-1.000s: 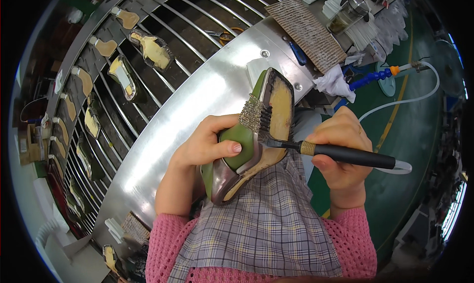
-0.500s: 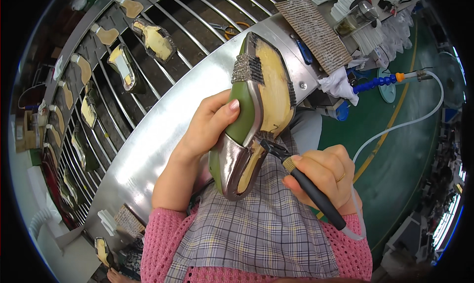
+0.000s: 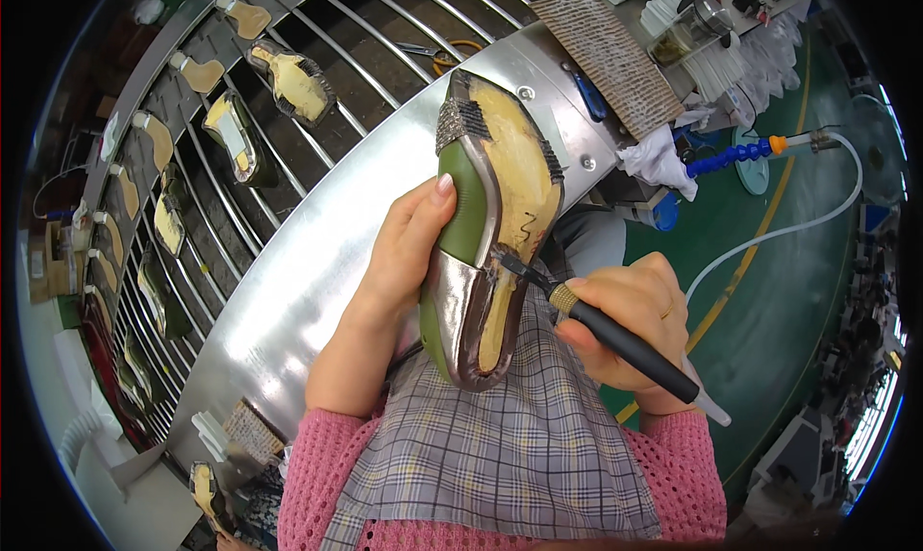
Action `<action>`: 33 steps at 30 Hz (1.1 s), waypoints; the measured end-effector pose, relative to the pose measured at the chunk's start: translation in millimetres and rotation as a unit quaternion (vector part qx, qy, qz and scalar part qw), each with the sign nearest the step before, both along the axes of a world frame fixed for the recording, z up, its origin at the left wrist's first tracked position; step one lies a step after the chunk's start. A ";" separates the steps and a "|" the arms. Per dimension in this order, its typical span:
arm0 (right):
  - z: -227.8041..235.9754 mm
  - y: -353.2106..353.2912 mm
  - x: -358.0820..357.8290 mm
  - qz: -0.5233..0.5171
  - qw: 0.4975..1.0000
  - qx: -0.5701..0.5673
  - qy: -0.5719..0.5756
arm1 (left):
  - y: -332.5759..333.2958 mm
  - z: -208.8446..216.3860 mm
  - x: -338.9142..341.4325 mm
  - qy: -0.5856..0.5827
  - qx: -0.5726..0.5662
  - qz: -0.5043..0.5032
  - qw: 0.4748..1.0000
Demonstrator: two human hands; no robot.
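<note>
My left hand [image 3: 402,248] grips a green and metallic-brown shoe [image 3: 465,200] by its side, thumb along the green upper. The shoe is turned sole up above my lap, heel toward me, toe pointing away. Its yellowish underside is bare, with gathered dark edges near the toe and a squiggle near the middle. Closed around a black-handled brush [image 3: 630,344] is my right hand [image 3: 623,306]. The brush's dark tip touches the underside at the waist, where the narrow heel part begins. A pale tube end leaves the handle's rear.
A curved metal table edge [image 3: 279,291] lies beyond my left arm. On the rod rack [image 3: 288,162] rest several similar shoes and tan insole pieces. Far right are a corrugated board [image 3: 611,65], a blue-handled tool [image 3: 589,95], white cloth [image 3: 659,162] and a blue jointed hose [image 3: 721,163].
The shoe has turned slightly more upright, its toe shifting left. The brush tip has moved slightly left and up at the waist, uncovering the squiggle, and its handle end has swung right.
</note>
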State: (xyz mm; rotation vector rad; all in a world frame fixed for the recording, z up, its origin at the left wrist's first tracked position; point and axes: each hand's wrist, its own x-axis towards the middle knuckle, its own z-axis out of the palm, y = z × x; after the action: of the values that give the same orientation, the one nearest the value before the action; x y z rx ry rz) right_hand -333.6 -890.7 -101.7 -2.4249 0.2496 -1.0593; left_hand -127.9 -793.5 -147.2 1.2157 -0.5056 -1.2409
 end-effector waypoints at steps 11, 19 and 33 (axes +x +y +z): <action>2.1 -7.8 -3.1 0.096 0.973 0.209 0.015 | -4.7 0.6 -2.5 -0.011 0.024 0.006 1.000; -2.2 -8.5 -6.5 0.014 0.996 0.086 -0.002 | -6.9 -1.5 -9.0 -0.013 0.012 0.015 1.000; 7.0 -2.0 -10.1 0.128 0.977 0.168 0.036 | -24.3 -6.0 -9.2 0.045 0.015 0.046 0.998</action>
State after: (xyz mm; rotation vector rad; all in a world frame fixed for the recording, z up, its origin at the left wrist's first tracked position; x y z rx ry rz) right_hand -343.7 -892.7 -94.7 -2.1228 0.1224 -0.7499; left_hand -137.1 -817.8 -153.3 1.1892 -0.3633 -1.2221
